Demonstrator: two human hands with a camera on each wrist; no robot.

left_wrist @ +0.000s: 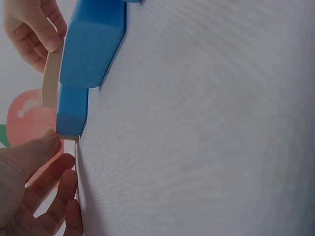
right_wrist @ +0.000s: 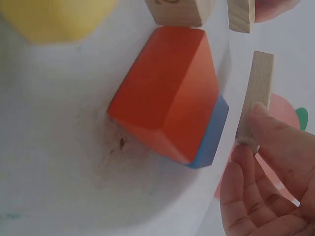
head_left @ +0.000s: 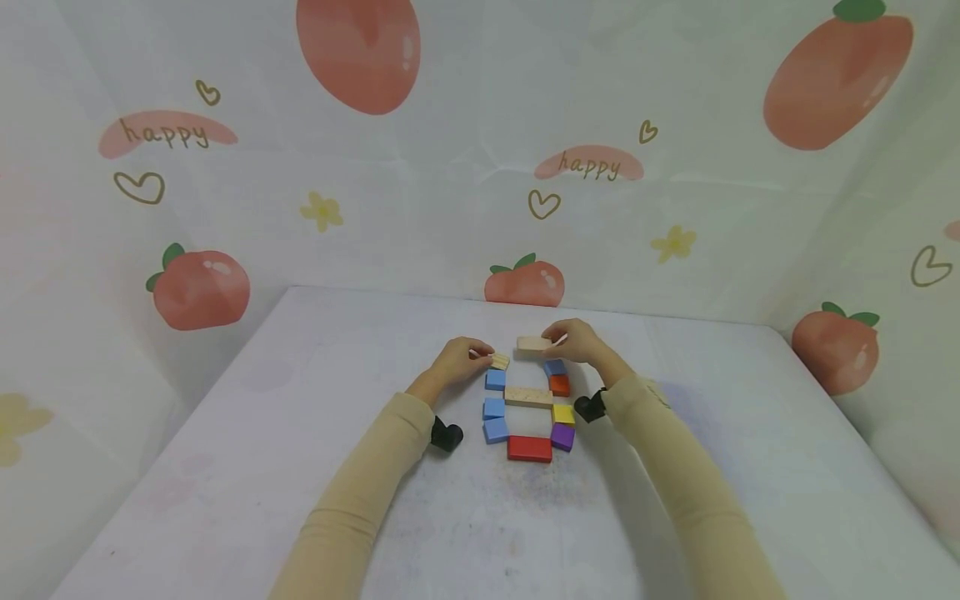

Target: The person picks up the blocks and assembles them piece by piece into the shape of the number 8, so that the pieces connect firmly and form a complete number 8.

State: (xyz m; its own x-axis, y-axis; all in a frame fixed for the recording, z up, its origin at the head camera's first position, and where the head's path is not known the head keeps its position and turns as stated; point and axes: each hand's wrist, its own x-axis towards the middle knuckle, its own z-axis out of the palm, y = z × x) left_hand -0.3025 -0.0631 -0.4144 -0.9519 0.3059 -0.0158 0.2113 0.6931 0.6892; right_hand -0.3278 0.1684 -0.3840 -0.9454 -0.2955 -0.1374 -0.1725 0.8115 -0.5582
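Two columns of small coloured blocks with crosswise blocks between them form a ladder-like outline on the table. At the far end of the left column, my left hand [head_left: 462, 360] pinches a small plain wooden block [head_left: 500, 361], just beyond a blue block [head_left: 495, 380]. In the left wrist view that wooden block is mostly hidden behind the blue one. My right hand [head_left: 576, 341] grips one end of a longer plain wooden block [head_left: 531, 343] between thumb and fingers. This block lies crosswise at the far end, close to the right column's far blue block [head_left: 555, 367].
An orange-red block [head_left: 559, 385] touches that blue block. Nearer are a wooden crosspiece [head_left: 528, 397], a yellow block [head_left: 563, 413], a purple block [head_left: 562, 437], more blue blocks [head_left: 496, 431] and a red crosspiece [head_left: 529, 449]. Behind the table [head_left: 225, 500] hangs a fruit-patterned cloth [head_left: 450, 183].
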